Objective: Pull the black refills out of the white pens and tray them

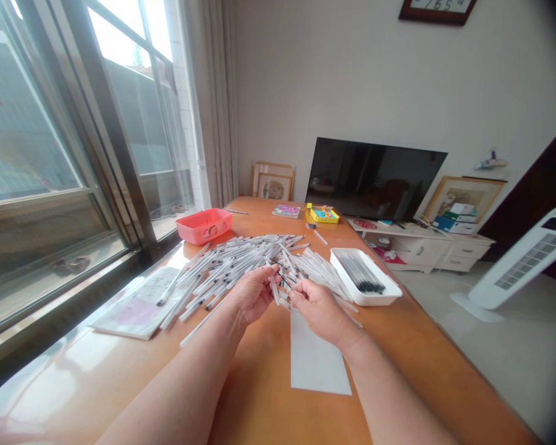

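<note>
Pen refills (241, 262) are piled in a big messy heap on the bench (259, 383), and the left hand (254, 293) has a narrow grip, pinching what looks like a refill right at the heap's edge. Right hand (317, 309) is curled just beside it, also narrow, but can't tell if it's holding anything. White plastic tray (380, 295) of lined-up refills sits to the right, white paper sheet (317, 364) below the hands, pink plastic basket (204, 225) beyond the heap.
</note>
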